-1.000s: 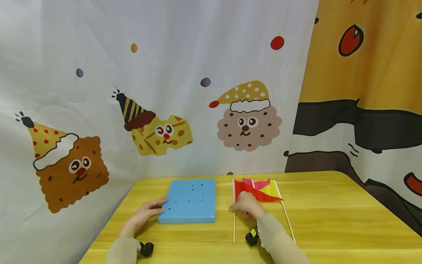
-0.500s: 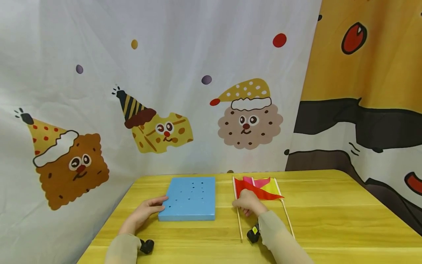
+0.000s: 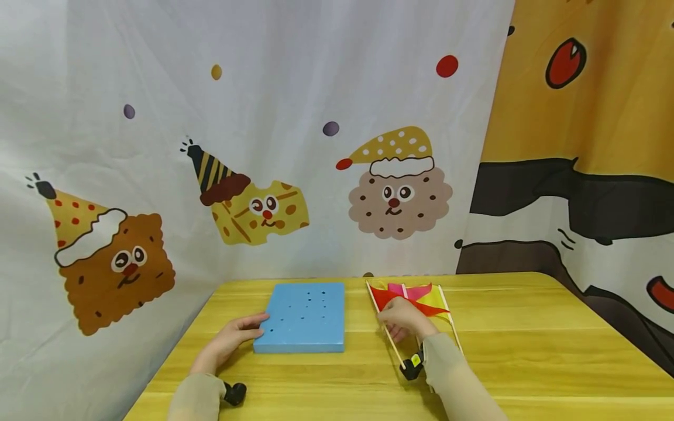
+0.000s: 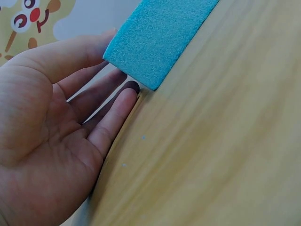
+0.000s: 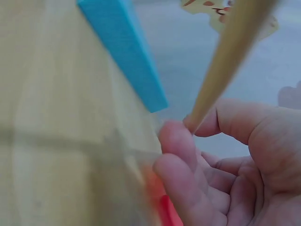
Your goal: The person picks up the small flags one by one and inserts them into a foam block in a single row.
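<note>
A light blue foam block (image 3: 305, 318) with several small holes in its top lies flat on the table. My left hand (image 3: 230, 344) is at its left side, the fingers fairly straight and touching the edge; the left wrist view shows the block's textured side (image 4: 150, 44) beside the fingertips. My right hand (image 3: 404, 318) pinches the thin wooden stick of a red triangular flag (image 3: 381, 295) between thumb and forefinger. That stick (image 5: 230, 56) slants up close to the camera in the right wrist view. Behind this hand are a pink flag (image 3: 418, 292) and a yellow flag (image 3: 436, 297).
The yellow wood-grain table (image 3: 537, 339) extends to the right of the flags. A printed cloth (image 3: 284, 88) with cartoon biscuits hangs directly behind the table. A black wrist camera (image 3: 234, 394) sits on the left wrist.
The red flag's stick has tilted, its lower end swinging right and toward me in my right hand, which has moved slightly right. My left hand and the block have stayed put.
</note>
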### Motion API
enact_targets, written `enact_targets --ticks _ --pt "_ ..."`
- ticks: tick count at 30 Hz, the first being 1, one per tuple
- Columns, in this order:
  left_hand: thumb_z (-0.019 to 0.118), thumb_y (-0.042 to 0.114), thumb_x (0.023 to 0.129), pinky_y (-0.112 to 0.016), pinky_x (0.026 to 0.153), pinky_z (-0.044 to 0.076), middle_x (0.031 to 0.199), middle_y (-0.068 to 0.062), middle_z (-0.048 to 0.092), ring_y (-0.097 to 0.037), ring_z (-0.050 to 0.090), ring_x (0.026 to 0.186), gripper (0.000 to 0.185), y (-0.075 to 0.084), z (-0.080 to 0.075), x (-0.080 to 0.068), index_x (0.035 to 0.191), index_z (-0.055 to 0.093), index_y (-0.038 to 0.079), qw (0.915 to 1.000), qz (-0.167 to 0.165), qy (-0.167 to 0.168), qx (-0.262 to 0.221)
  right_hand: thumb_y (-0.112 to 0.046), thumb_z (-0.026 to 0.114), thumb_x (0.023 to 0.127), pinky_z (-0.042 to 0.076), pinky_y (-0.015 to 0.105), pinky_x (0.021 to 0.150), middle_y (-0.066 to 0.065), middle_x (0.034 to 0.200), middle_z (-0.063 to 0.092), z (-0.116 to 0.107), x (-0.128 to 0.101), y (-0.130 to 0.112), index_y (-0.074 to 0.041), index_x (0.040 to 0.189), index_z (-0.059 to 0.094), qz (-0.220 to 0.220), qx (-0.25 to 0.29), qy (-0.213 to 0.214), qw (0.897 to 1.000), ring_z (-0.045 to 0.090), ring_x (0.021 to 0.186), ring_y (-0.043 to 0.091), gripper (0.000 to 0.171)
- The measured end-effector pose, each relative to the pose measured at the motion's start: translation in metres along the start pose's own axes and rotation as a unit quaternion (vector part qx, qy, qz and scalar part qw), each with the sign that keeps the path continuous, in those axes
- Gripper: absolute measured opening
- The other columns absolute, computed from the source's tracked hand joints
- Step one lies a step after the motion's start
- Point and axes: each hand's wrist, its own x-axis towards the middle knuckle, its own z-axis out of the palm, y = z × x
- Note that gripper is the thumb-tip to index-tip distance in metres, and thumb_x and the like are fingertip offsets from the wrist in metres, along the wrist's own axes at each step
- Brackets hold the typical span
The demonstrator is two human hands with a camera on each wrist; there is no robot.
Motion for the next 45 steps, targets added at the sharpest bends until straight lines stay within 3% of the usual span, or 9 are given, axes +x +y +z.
enact_targets --ticks 9,16,22,27,35,45 --pt "0.064 0.023 0.095 -0.05 0.105 0.037 0.151 -0.021 0.035 -0.042 0.033 0.136 0.055 -0.004 -0.001 -0.003 0.143 0.048 0.002 0.9999 0.0 0.002 -0.014 -0.008 0.059 0.089 0.056 0.037 0.049 0.005 0.062 0.05 -0.018 -0.003 -0.015 0.001 0.078 0.056 -0.047 0.06 -0.039 0.996 0.054 0.044 0.015 0.014" --pt "0.064 0.024 0.095 -0.052 0.107 0.034 0.151 -0.02 0.035 -0.042 0.033 0.136 0.054 -0.008 0.001 -0.005 0.143 0.049 0.003 1.0 0.0 0.005 -0.008 -0.012 0.06 0.093 0.055 0.032 0.051 0.011 0.079 0.057 -0.023 -0.008 -0.025 0.009 0.107 0.057 -0.054 0.142 -0.029 0.988 0.058 0.055 0.016 0.025" --pt "0.064 0.025 0.095 -0.053 0.107 0.034 0.151 -0.021 0.034 -0.043 0.032 0.136 0.055 -0.009 0.001 -0.008 0.143 0.048 0.003 1.0 -0.002 0.005 -0.005 -0.011 0.06 0.094 0.056 0.033 0.052 0.012 0.087 0.056 -0.018 -0.005 -0.028 0.006 0.108 0.054 -0.066 0.188 -0.01 0.98 0.063 0.057 0.02 0.023" --pt "0.064 0.025 0.095 -0.053 0.106 0.034 0.151 -0.021 0.035 -0.042 0.033 0.136 0.055 -0.007 -0.002 -0.008 0.143 0.048 0.002 1.0 -0.006 0.006 -0.004 -0.011 0.061 0.094 0.057 0.035 0.053 0.017 0.09 0.058 -0.014 0.0 -0.029 0.004 0.108 0.053 -0.093 0.189 -0.005 0.978 0.066 0.059 0.024 0.022" --pt "0.062 0.024 0.096 -0.052 0.107 0.034 0.15 -0.02 0.037 -0.04 0.035 0.135 0.053 -0.003 -0.003 -0.003 0.144 0.048 0.004 1.0 0.007 -0.001 0.001 -0.011 0.058 0.097 0.058 0.043 0.057 0.02 0.094 0.063 -0.022 0.005 -0.039 0.005 0.11 0.054 -0.141 0.129 0.003 0.982 0.067 0.063 0.031 0.022" --pt "0.065 0.024 0.095 -0.054 0.107 0.032 0.15 -0.018 0.037 -0.041 0.035 0.135 0.053 -0.003 -0.001 0.0 0.143 0.05 0.007 0.9998 0.013 0.011 0.011 -0.012 0.061 0.096 0.058 0.044 0.059 0.021 0.095 0.061 -0.025 0.017 -0.055 0.004 0.111 0.054 -0.176 0.14 -0.002 0.974 0.068 0.065 0.032 0.023"
